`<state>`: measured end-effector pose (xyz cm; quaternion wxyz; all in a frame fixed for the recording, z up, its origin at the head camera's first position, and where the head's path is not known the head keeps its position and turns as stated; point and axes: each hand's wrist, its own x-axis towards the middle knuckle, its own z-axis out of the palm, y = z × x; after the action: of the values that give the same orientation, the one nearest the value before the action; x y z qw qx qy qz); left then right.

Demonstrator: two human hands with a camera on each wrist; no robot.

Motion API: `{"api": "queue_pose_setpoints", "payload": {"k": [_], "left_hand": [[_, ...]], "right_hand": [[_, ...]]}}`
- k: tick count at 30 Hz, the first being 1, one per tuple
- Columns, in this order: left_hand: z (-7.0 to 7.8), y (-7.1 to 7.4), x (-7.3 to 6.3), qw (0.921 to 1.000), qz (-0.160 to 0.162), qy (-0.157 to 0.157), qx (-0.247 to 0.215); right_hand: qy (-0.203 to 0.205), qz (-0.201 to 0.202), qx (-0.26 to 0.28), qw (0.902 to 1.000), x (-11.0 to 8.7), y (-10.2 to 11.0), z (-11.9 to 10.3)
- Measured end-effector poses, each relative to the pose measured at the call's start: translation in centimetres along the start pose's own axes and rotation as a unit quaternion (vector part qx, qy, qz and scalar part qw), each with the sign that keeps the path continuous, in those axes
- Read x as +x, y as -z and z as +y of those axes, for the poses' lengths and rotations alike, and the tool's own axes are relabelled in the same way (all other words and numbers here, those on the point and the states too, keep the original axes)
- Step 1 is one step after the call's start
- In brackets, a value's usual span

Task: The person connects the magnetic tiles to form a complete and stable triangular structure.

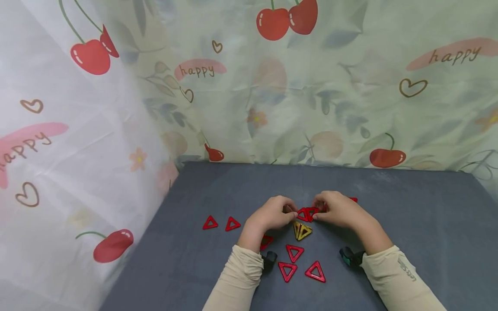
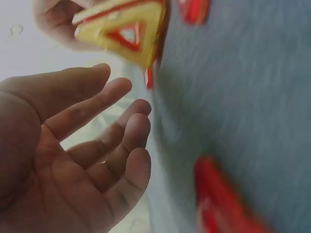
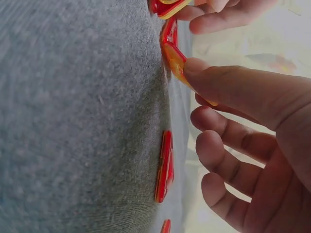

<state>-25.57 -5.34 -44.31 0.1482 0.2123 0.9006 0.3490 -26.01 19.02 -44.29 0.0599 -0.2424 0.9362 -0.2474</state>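
My right hand [image 1: 338, 210] pinches a hollow triangular tile [image 3: 176, 62] between thumb and index finger; its face towards the right wrist camera looks orange-yellow with red edges. That tile touches a red one beside it, low over the table. Across from it, my left hand [image 1: 272, 214] has loosely bent fingers close to the red tile's left side. In the left wrist view its thumb and fingertips stand apart with nothing between them. Just in front of both hands is a yellow triangular piece [image 2: 151, 36] with red inner edges, tilted up from the table.
Loose red triangles lie on the grey table [image 1: 179, 259]: two at left, including one triangle [image 1: 210, 227], and several nearer the front, including another triangle [image 1: 288, 264]. One red triangle [image 1: 353, 199] peeks out behind the right hand. Patterned cloth [image 1: 241, 108] hangs behind and at left.
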Motion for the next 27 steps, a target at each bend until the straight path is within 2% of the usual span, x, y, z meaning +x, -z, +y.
{"api": "queue_pose_setpoints", "payload": {"k": [7,11,14,19,27], "left_hand": [[-2.0,3.3,-1.6,0.9984,0.051,0.02,-0.017],[-3.4,5.0,-2.9,0.9959,0.07,0.055,-0.02],[-4.3,5.8,-3.8,0.9932,0.069,0.092,-0.02],[-5.2,6.1,-4.5,0.9888,0.047,0.139,-0.025],[-5.2,5.5,-4.4,0.985,0.045,0.164,-0.028]], "right_hand": [[0.008,0.006,-0.004,0.9999,0.0,0.2,-0.4],[0.014,0.005,-0.007,0.9999,0.0,0.2,-0.4],[0.015,0.003,-0.008,0.9999,0.0,0.2,-0.5],[0.012,0.002,-0.009,0.9999,0.0,0.1,-0.6],[0.011,0.0,-0.006,0.9999,0.0,0.0,-0.7]]}}
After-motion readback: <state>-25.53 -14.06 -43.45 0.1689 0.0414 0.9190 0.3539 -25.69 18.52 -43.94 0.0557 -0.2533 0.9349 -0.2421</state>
